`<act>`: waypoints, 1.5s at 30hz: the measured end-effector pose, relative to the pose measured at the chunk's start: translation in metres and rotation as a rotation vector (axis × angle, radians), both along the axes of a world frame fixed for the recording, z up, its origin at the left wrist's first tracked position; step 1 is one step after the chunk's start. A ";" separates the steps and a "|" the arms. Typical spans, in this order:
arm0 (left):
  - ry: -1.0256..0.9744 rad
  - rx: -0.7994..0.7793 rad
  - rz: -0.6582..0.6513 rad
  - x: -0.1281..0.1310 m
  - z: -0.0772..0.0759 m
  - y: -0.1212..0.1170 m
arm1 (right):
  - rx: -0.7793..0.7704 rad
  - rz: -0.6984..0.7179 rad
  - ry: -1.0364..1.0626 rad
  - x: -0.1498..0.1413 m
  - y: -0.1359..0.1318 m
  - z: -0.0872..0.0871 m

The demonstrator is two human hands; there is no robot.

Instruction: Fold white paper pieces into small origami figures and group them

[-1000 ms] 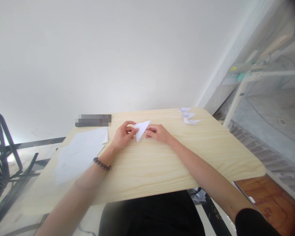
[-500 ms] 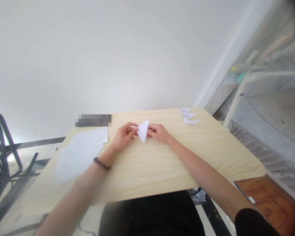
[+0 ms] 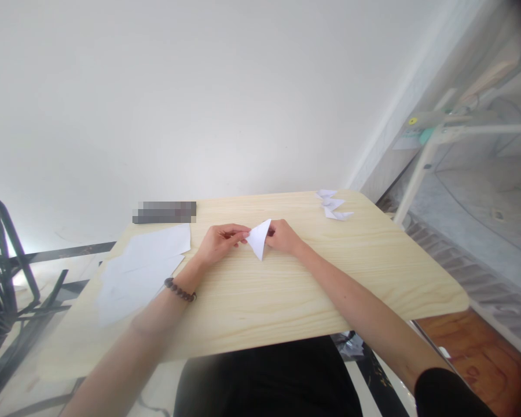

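Note:
Between my hands, over the middle of the table, is a piece of white paper folded into a triangle (image 3: 259,238). My left hand (image 3: 220,240) pinches its left corner between thumb and fingertips. On the opposite side, my right hand (image 3: 282,236) grips the long edge, its fingertips partly hidden behind the paper. Three small folded paper shapes (image 3: 333,204) with pointed ends lie in a row towards the back right of the table.
Flat white paper sheets (image 3: 141,275) lie on the left of the pale wooden table (image 3: 260,313). Behind them is a blurred-out dark strip (image 3: 165,212). A white wall rises behind the table, and a black chair (image 3: 8,260) stands at the left.
The folded paper has moved slightly right and towards me, with both hands still on it. My left fingers are straighter, and my right fingertips are further behind the paper.

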State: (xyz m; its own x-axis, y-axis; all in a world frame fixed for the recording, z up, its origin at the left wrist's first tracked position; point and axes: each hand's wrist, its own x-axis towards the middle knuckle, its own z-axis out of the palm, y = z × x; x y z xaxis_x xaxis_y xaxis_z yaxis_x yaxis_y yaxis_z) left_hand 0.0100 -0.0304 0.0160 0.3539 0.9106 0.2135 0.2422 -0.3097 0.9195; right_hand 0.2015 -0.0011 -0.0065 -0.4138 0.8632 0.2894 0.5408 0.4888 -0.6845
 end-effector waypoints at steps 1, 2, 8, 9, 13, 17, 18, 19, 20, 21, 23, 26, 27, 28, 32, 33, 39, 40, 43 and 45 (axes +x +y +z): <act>-0.004 0.005 0.001 0.000 0.000 0.000 | 0.010 -0.009 -0.019 0.000 0.000 0.000; -0.008 0.008 0.001 0.000 -0.001 0.001 | 0.022 -0.021 -0.041 -0.001 -0.001 0.001; -0.031 0.013 0.029 -0.001 -0.003 0.002 | 0.083 -0.072 -0.149 -0.003 -0.003 0.004; -0.029 0.011 0.036 -0.001 -0.003 0.002 | 0.083 -0.066 -0.156 -0.003 -0.003 0.004; -0.033 -0.023 0.048 0.001 -0.002 0.001 | 0.105 -0.018 -0.154 -0.001 -0.003 0.002; -0.088 -0.198 -0.005 0.002 -0.002 0.001 | 0.275 -0.051 -0.173 -0.003 -0.006 0.005; -0.107 -0.248 -0.012 0.002 -0.002 0.002 | 0.329 -0.059 -0.194 -0.004 -0.008 0.006; -0.124 -0.291 -0.015 0.002 -0.002 0.002 | 0.378 -0.061 -0.218 -0.005 -0.009 0.007; -0.138 -0.324 -0.015 0.002 -0.002 0.003 | 0.418 -0.056 -0.241 -0.006 -0.010 0.008; -0.146 -0.348 -0.016 0.001 -0.003 0.003 | 0.448 -0.047 -0.262 -0.007 -0.010 0.009; -0.150 -0.383 -0.018 0.001 -0.002 0.004 | 0.488 -0.028 -0.294 -0.008 -0.012 0.009; -0.133 -0.422 -0.028 0.000 -0.001 0.004 | 0.533 -0.011 -0.327 -0.009 -0.013 0.009; -0.122 -0.433 -0.037 -0.001 0.000 0.005 | 0.548 -0.009 -0.331 -0.010 -0.014 0.009; -0.111 -0.443 -0.046 -0.001 0.000 0.005 | 0.560 -0.008 -0.334 -0.011 -0.014 0.009; -0.095 -0.483 -0.061 -0.003 0.002 0.006 | 0.552 -0.028 -0.331 -0.015 -0.018 0.011; -0.097 -0.485 -0.062 -0.003 0.003 0.006 | 0.540 -0.035 -0.327 -0.016 -0.019 0.012; -0.134 -0.467 -0.049 -0.002 0.006 0.006 | 0.468 -0.031 -0.302 -0.016 -0.018 0.009; -0.142 -0.469 -0.043 -0.002 0.005 0.006 | 0.464 -0.033 -0.300 -0.015 -0.018 0.009; -0.163 -0.472 -0.032 -0.003 0.002 0.007 | 0.463 -0.032 -0.288 -0.015 -0.018 0.009; -0.181 -0.468 -0.013 -0.004 0.000 0.009 | 0.462 -0.034 -0.281 -0.015 -0.018 0.009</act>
